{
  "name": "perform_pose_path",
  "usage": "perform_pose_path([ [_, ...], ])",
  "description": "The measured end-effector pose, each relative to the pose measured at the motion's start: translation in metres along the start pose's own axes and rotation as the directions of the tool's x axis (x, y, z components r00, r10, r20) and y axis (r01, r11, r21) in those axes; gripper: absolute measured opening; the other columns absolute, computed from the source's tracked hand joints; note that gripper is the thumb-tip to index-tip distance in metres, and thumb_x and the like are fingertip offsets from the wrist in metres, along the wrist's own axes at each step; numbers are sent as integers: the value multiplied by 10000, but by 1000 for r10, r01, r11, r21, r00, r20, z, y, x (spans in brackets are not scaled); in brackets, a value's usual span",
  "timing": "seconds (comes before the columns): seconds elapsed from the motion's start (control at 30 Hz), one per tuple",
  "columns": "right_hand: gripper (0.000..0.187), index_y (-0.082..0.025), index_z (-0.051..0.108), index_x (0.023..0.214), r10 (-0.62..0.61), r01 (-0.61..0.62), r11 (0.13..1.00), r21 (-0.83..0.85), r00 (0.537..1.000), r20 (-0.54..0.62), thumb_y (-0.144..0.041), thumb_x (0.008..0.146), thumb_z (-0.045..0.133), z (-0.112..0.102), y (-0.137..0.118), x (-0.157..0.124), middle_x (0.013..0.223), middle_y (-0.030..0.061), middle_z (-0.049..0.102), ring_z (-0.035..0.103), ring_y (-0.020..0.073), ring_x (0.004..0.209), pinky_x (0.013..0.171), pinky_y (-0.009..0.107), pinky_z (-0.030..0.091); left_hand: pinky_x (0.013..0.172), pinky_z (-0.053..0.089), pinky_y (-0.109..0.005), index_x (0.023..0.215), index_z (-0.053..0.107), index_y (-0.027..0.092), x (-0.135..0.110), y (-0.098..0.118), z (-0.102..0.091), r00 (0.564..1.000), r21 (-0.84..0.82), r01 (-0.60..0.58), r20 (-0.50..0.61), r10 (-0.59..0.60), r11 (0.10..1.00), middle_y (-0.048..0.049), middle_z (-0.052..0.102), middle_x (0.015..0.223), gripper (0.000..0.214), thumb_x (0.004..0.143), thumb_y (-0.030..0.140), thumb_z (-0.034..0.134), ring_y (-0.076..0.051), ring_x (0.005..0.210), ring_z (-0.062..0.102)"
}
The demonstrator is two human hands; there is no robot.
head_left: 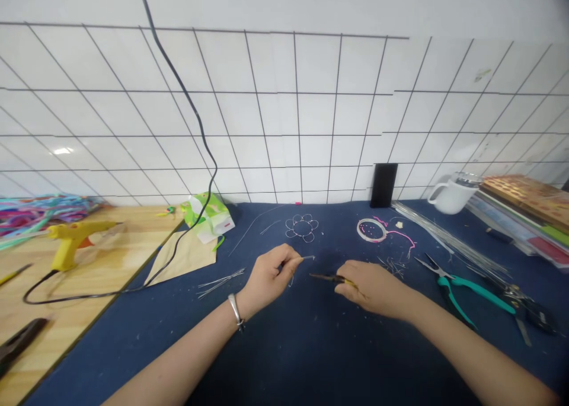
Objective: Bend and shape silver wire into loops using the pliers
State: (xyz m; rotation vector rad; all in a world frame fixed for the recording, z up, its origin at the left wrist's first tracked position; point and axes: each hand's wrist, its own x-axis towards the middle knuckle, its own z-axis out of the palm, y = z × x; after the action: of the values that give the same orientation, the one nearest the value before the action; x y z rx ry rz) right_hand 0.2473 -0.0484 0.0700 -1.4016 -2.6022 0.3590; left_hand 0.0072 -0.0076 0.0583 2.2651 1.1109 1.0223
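My left hand (276,271), with a silver bracelet (236,311) at its wrist, is closed in a pinch on a thin stick-like piece (307,258). Its pale tip points right, and a bit of thin wire curves below the fingers. In my right hand (367,284) is a pair of pliers (328,277) with dark jaws and yellowish handles. The jaws point left, a little below the stick's tip and apart from it. Behind both hands a flower-shaped wire frame (303,228) lies flat on the dark blue cloth (284,358).
Cut wires (221,283) lie left, wire scraps (393,268) right. Farther right are a ring-shaped dish (371,230), long wires (448,238), teal-handled pliers (480,291), a white mug (451,195) and books (520,222). A yellow glue gun (73,240) rests on the wooden board (133,234); its black cord crosses brown paper.
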Motion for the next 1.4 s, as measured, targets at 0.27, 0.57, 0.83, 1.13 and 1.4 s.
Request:
perform_pose_path([
  [0.27,273,-181,579,889,-50,57,998,23,970,-238,-433,808,516,20,-13,7,897,69,564,488,216,912,803,371,376,561,393,-216,717,527,162,-5,6,15,986,-265,164,18,-166,950,18,549,614,193,856,277,458,-97,561,505],
  [0.57,193,-199,600,872,68,57,952,301,919,-389,-266,888,420,24,-13,9,779,12,588,539,114,746,705,232,416,560,427,-224,730,527,159,-14,17,32,961,-448,278,124,-248,850,13,557,618,193,848,304,476,-100,562,525],
  [0.83,218,-201,615,835,46,60,967,247,915,-400,-259,888,412,26,-10,8,742,6,600,542,106,708,674,218,416,597,385,-230,740,571,162,-9,20,29,958,-368,279,172,-229,887,3,544,682,190,833,304,486,-115,647,477],
  [1.13,214,-191,611,854,-40,108,980,168,931,-363,-237,886,404,30,-10,7,759,22,599,533,123,732,699,237,405,486,287,-199,660,504,162,-11,21,33,921,-424,390,168,-352,818,47,391,577,210,803,314,517,-81,523,341],
  [1.4,220,-193,623,810,209,-164,967,196,950,-232,-256,870,421,36,10,14,756,13,624,558,128,732,666,232,390,412,238,-182,696,497,164,-15,18,41,855,-604,513,294,-427,610,72,356,528,227,785,367,547,-52,428,281],
])
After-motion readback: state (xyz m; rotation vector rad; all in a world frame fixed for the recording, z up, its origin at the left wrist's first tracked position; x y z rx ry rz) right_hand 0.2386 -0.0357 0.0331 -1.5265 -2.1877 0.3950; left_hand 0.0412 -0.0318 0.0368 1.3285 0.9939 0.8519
